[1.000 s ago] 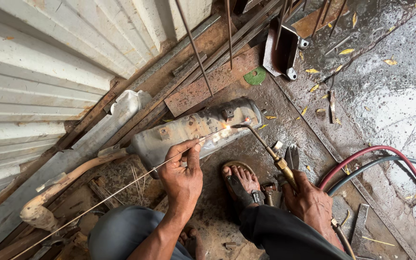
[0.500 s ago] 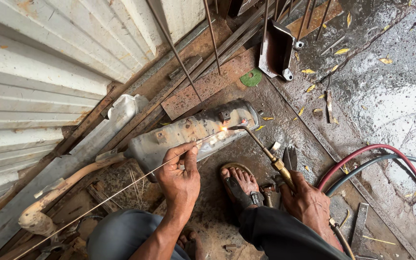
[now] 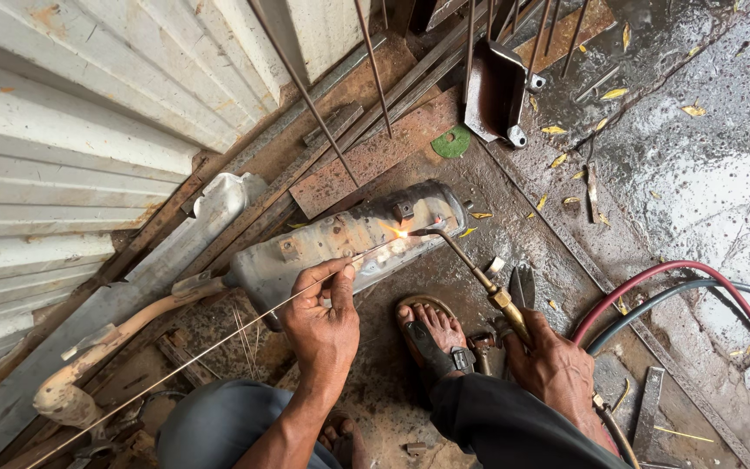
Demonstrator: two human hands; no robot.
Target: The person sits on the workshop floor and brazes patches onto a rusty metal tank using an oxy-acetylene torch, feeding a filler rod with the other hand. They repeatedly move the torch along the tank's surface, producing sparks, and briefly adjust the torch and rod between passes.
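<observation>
Now the flame of the brass-necked gas torch (image 3: pixel 479 280), gripped in the right hand (image 3: pixel 557 369), sits on the long grey dented metal muffler (image 3: pixel 340 239) lying on the floor. Left hand (image 3: pixel 323 321) fingers pinch the thin filler rod (image 3: pixel 219 343), its tip nearer the glow than a second ago; heating goes on at the same spot.

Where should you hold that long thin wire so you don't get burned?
Probably hold the filler wire near its middle, as the left hand does, fingers pinching from above. Its tip sits in the flame on the muffler, so come from the far, cool end.
</observation>
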